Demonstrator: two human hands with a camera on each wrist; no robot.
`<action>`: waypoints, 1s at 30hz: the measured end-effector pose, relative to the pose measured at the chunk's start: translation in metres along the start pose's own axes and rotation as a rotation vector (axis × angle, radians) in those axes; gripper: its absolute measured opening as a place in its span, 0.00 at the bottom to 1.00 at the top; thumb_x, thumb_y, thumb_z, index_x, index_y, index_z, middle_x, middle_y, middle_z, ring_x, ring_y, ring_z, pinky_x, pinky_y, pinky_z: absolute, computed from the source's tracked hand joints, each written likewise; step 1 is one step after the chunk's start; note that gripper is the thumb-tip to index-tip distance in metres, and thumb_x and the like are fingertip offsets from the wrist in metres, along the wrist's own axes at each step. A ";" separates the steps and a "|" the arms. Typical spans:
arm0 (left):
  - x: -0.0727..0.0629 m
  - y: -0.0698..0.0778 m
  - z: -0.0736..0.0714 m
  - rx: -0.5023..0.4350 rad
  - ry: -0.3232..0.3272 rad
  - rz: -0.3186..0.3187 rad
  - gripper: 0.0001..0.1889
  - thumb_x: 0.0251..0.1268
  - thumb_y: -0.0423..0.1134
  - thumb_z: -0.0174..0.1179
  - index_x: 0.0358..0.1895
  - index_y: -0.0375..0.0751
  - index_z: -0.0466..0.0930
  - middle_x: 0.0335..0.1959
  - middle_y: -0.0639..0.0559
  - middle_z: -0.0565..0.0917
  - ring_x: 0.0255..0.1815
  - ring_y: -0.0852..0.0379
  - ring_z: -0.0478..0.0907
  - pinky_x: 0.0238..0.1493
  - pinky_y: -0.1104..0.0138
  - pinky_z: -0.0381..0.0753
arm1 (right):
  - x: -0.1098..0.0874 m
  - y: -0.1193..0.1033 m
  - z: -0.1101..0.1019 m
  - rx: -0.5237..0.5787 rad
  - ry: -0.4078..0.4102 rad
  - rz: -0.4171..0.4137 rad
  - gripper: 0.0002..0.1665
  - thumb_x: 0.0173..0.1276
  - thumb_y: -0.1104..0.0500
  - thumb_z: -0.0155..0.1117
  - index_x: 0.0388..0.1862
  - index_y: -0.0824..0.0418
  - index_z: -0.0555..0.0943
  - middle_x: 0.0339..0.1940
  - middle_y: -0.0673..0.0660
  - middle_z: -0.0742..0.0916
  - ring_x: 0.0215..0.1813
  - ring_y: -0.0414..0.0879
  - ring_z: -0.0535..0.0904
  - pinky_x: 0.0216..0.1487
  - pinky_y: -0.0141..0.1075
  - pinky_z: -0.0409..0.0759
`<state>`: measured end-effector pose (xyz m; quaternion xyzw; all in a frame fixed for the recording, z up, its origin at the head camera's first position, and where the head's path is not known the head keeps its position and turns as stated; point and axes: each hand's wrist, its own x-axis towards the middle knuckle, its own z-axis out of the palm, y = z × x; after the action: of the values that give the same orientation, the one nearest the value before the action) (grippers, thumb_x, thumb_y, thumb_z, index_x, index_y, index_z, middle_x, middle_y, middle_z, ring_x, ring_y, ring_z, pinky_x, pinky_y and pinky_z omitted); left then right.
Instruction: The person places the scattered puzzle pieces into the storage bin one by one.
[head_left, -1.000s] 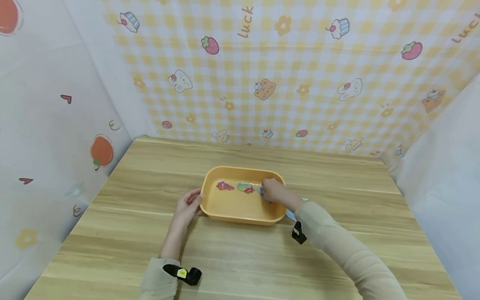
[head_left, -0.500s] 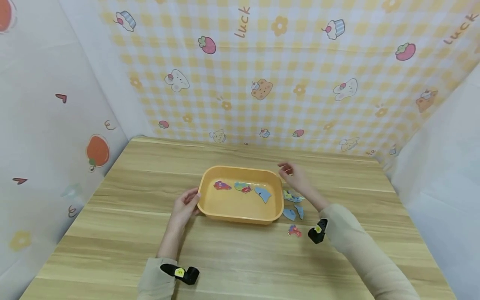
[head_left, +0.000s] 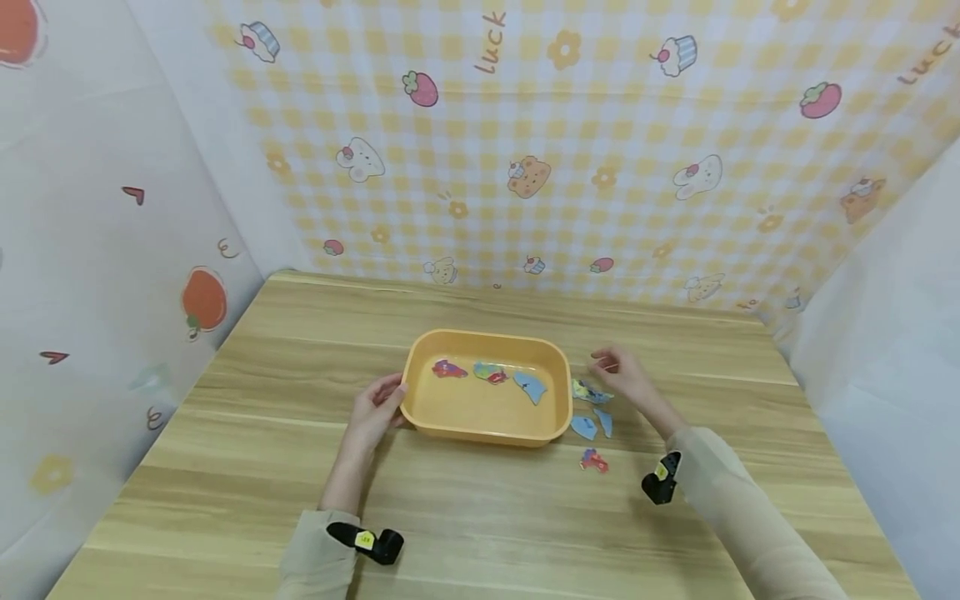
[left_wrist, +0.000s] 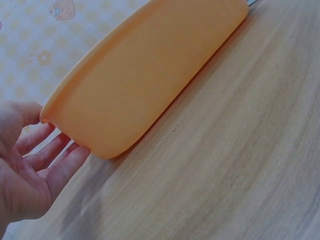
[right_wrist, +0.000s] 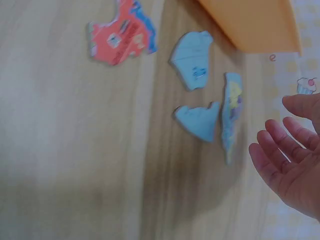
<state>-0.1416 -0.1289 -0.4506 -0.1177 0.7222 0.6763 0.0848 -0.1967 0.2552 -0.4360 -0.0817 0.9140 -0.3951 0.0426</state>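
A yellow-orange plastic tray (head_left: 480,429) stands on the wooden table. My left hand (head_left: 375,408) holds its left end; in the left wrist view the thumb meets the rim and the fingertips touch the outer wall below. Inside lie three irregular flat puzzle pieces: a red-purple one (head_left: 449,369), a green-and-red one (head_left: 490,373) and a light blue one (head_left: 531,387). My right hand (head_left: 622,371) hovers right of the tray with loosely bent fingers, holding nothing. Closest to it is a yellow-and-blue piece (right_wrist: 231,112) on the table.
Two light blue pieces (right_wrist: 192,60) lie by the tray's right end. A red piece (right_wrist: 122,40) lies nearer the front. Behind the table hangs a yellow checked cloth (head_left: 465,150), with white cloth (head_left: 112,250) at the sides.
My right hand has let go of the light blue piece inside the tray, come out over its right rim and moved right, above the loose pieces. The left hand stays at the tray.
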 end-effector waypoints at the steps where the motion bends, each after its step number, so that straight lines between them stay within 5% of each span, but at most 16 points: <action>1: 0.000 0.000 0.000 -0.001 0.000 -0.001 0.21 0.67 0.37 0.50 0.62 0.37 0.66 0.59 0.36 0.72 0.41 0.61 0.77 0.39 0.73 0.82 | -0.002 0.002 0.000 0.000 -0.014 0.021 0.20 0.65 0.63 0.57 0.50 0.77 0.71 0.42 0.73 0.81 0.45 0.63 0.78 0.48 0.49 0.80; 9: 0.002 -0.002 0.000 0.010 -0.006 -0.008 0.22 0.67 0.40 0.50 0.62 0.39 0.65 0.60 0.38 0.72 0.42 0.62 0.76 0.39 0.75 0.81 | -0.009 0.013 0.008 -0.041 -0.105 0.141 0.26 0.61 0.58 0.62 0.52 0.74 0.70 0.43 0.66 0.79 0.46 0.55 0.75 0.47 0.41 0.79; 14: 0.002 -0.001 0.000 0.016 -0.006 -0.008 0.22 0.67 0.40 0.50 0.62 0.39 0.65 0.60 0.39 0.71 0.42 0.62 0.76 0.37 0.76 0.80 | -0.007 0.016 0.016 -0.097 -0.137 0.127 0.28 0.57 0.56 0.67 0.51 0.72 0.72 0.41 0.62 0.78 0.42 0.50 0.72 0.42 0.34 0.74; 20: 0.002 -0.002 0.000 0.015 -0.005 -0.010 0.22 0.67 0.40 0.50 0.63 0.39 0.64 0.61 0.39 0.71 0.44 0.60 0.76 0.39 0.75 0.81 | -0.005 0.015 0.020 -0.073 -0.138 0.107 0.20 0.56 0.61 0.67 0.42 0.73 0.74 0.34 0.61 0.78 0.36 0.46 0.71 0.34 0.30 0.72; 30: 0.002 -0.002 -0.001 0.000 -0.008 -0.008 0.22 0.67 0.39 0.50 0.62 0.39 0.65 0.61 0.39 0.71 0.44 0.61 0.76 0.40 0.74 0.81 | -0.005 0.012 0.019 -0.074 -0.131 0.115 0.16 0.56 0.64 0.66 0.38 0.70 0.71 0.34 0.61 0.78 0.38 0.49 0.73 0.37 0.35 0.75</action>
<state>-0.1429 -0.1298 -0.4532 -0.1179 0.7212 0.6765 0.0905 -0.1906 0.2511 -0.4578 -0.0563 0.9264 -0.3518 0.1219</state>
